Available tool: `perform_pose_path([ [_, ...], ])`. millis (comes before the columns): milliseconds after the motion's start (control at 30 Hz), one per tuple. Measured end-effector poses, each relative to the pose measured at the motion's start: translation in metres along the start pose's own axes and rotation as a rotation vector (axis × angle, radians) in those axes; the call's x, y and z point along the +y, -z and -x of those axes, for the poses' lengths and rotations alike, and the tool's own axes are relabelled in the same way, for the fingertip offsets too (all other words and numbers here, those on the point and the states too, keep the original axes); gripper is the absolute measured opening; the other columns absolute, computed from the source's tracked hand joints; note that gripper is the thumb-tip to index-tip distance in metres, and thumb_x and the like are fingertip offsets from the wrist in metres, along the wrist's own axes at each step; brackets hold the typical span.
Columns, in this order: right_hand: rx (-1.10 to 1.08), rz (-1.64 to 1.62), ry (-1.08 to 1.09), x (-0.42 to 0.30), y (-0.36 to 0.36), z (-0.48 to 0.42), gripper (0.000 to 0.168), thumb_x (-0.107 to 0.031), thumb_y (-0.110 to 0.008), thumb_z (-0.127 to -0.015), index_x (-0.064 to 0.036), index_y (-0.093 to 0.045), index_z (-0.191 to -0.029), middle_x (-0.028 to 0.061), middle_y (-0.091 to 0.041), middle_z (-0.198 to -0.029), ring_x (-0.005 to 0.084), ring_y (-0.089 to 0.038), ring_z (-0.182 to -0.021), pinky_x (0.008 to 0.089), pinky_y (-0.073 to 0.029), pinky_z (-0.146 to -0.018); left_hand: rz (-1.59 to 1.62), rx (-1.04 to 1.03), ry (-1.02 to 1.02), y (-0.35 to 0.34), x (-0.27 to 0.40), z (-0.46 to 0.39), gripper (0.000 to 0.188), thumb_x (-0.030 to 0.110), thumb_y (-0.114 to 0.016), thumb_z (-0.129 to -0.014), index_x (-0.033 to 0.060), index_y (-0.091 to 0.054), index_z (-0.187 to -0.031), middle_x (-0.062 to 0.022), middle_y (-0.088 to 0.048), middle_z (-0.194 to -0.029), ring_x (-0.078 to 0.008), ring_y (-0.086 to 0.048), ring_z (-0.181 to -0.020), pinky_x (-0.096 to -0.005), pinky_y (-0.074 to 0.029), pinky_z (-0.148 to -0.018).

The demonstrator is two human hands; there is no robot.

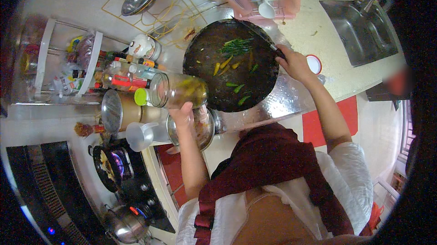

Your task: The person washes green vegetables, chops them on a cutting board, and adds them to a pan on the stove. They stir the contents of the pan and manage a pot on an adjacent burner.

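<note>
My left hand point(184, 113) is closed around a glass jar point(181, 89) that lies tilted on its side, its uncapped mouth facing left. Green-yellow pickled peppers sit towards the jar's base. In my right hand point(294, 62) is the dark handle of a knife point(261, 33), whose blade rests over the upper right of a round dark chopping board point(201, 53). Chopped green scallions point(237, 46), several yellow pickled peppers point(225, 63) and several green pieces point(238, 88) lie on the board. A white jar lid with a red rim point(313, 64) lies right of my right hand.
A metal bowl point(170, 127) stands below the jar, near a clear plastic measuring cup point(139, 136). At the lower left, a pan point(99, 168) holding food is over a lit burner. Bottles point(126, 81) crowd the left. A steel sink point(362, 36) and pink utensil holders point(239, 2) are beyond the board.
</note>
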State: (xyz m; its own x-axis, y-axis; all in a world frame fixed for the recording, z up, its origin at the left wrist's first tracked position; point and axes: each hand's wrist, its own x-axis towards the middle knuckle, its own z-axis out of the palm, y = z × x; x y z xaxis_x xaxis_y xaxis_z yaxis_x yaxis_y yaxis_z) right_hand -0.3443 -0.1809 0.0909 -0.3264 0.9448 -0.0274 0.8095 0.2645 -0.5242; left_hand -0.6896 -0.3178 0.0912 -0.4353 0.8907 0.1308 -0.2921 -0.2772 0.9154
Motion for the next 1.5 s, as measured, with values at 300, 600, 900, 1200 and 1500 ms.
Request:
perform_pose_path([
  [300, 0.066, -0.289, 0.12, 0.011, -0.03, -0.009, 0.041, -0.027, -0.05, -0.084, -0.007, -0.042, -0.118, 0.0185, -0.061, -0.087, 0.0337, -0.06, -0.074, 0.0427, -0.048, -0.066, -0.079, 0.089, -0.03, -0.009, 0.038, 0.02, 0.08, 0.013, -0.076, -0.054, 0.0006, -0.036, -0.122, -0.0097, -0.049, -0.111, -0.0237, -0.05, -0.1, -0.0373, -0.042, -0.088],
  [600, -0.005, -0.025, 0.102, 0.046, -0.026, -0.037, 0.037, -0.03, -0.05, -0.084, -0.004, -0.047, -0.111, 0.0186, -0.059, -0.089, 0.031, -0.059, -0.079, 0.0394, -0.048, -0.063, -0.436, -0.075, -0.016, 0.009, 0.019, 0.027, 0.105, 0.025, -0.083, -0.046, 0.0023, -0.024, -0.129, -0.0104, -0.039, -0.122, -0.0246, -0.041, -0.111, -0.0375, -0.036, -0.093],
  [900, 0.17, 0.419, 0.268, -0.009, -0.017, -0.033, 0.036, -0.015, -0.046, -0.08, -0.014, -0.045, -0.117, 0.0116, -0.054, -0.089, 0.0282, -0.058, -0.082, 0.0382, -0.049, -0.067, -0.508, -0.202, -0.175, -0.059, 0.029, 0.038, 0.102, 0.028, -0.085, -0.046, 0.0008, -0.028, -0.125, -0.0125, -0.039, -0.122, -0.0248, -0.039, -0.113, -0.0382, -0.03, -0.097],
  [1200, 0.15, 0.307, 0.185, 0.023, -0.016, -0.028, 0.061, -0.033, -0.065, -0.068, -0.019, -0.042, -0.122, 0.0106, -0.046, -0.114, 0.0286, -0.047, -0.103, 0.0431, -0.042, -0.08, -0.59, -0.202, -0.095, -0.054, 0.03, 0.067, 0.094, 0.026, -0.085, -0.045, 0.0003, -0.035, -0.12, -0.0115, -0.046, -0.113, -0.0241, -0.043, -0.109, -0.036, -0.032, -0.096],
  [1500, 0.001, 0.368, -0.068, 0.112, -0.011, 0.034, 0.074, -0.027, -0.075, -0.054, -0.017, -0.044, -0.121, 0.0137, -0.047, -0.111, 0.0324, -0.046, -0.099, 0.0398, -0.041, -0.085, -0.663, -0.583, 0.103, -0.097, -0.003, 0.092, 0.105, 0.02, -0.085, -0.043, 0.0032, -0.023, -0.126, -0.013, -0.042, -0.12, -0.0235, -0.041, -0.114, -0.0366, -0.033, -0.097],
])
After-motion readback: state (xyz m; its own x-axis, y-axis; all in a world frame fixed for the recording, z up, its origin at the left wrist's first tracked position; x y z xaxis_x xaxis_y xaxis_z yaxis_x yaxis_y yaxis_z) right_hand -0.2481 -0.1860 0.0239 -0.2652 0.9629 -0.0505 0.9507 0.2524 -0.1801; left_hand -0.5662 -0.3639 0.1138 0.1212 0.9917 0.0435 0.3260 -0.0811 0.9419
